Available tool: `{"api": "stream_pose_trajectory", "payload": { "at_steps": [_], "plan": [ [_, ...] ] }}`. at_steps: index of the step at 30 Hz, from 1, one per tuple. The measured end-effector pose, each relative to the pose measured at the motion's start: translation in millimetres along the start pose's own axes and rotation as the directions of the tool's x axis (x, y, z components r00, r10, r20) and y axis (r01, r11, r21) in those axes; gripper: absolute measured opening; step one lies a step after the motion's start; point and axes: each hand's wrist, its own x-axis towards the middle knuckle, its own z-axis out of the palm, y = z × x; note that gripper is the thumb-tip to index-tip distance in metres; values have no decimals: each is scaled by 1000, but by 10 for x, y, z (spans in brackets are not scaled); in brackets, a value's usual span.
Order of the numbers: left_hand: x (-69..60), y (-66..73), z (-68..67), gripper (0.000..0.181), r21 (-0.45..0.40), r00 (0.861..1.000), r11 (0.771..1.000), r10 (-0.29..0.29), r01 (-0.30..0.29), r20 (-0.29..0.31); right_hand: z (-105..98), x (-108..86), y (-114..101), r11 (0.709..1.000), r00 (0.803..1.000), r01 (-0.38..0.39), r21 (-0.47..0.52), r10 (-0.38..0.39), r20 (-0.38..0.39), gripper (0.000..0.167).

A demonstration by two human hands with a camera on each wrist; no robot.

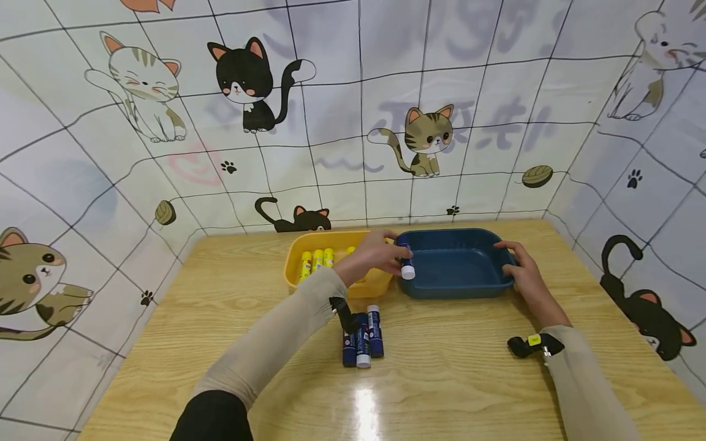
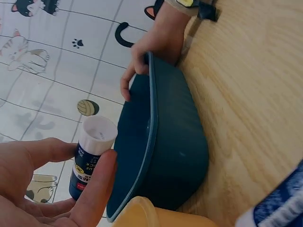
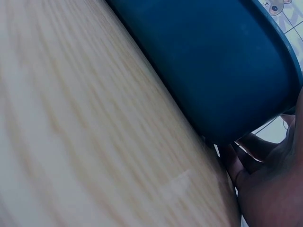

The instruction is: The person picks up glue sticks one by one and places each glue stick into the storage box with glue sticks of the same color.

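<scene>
My left hand (image 1: 372,254) pinches a dark blue glue stick (image 1: 407,264) with a white cap. In the left wrist view the cap of the glue stick (image 2: 93,153) points up, between thumb and fingers, beside the blue tray. In the head view this stick is over the left end of the blue plastic tray (image 1: 463,293). My right hand (image 1: 526,275) grips the tray's right end, with fingers over the rim. Left of it, the yellow tray (image 1: 292,260) holds several yellow glue sticks (image 1: 317,260), partly hidden by my left hand and forearm.
On the wooden table (image 1: 452,367), in front of the trays, lie 3 blue glue sticks (image 1: 362,343) side by side, one partly covered by the left wrist strap. A cat-patterned cloth (image 1: 342,141) hangs behind and at both sides of the table.
</scene>
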Motion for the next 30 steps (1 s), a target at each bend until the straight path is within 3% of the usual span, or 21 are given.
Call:
{"api": "stream_pose_trajectory", "payload": {
  "at_steps": [9, 15, 19, 24, 30],
  "plan": [
    [203, 89, 254, 74, 141, 998, 988, 61, -59, -8, 9, -11, -23, 999, 1000, -28, 19, 28, -1, 63],
    [361, 99, 415, 51, 300, 997, 952, 76, -64, -29, -11, -31, -17, 999, 1000, -27, 20, 27, -8, 62],
    [460, 87, 482, 20, 401, 998, 915, 63, -44, -32, -11, -42, -11, 1000, 1000, -15, 12, 16, -13, 60],
    [539, 78, 556, 20, 522, 998, 853, 55, -25, -41, 1, -25, -28, 1000, 1000, -17, 13, 17, -13, 61],
    [605, 30, 617, 13, 650, 995, 759, 80, -25, -56, 9, -7, -33, 999, 999, -35, 26, 35, -5, 63]
  ]
}}
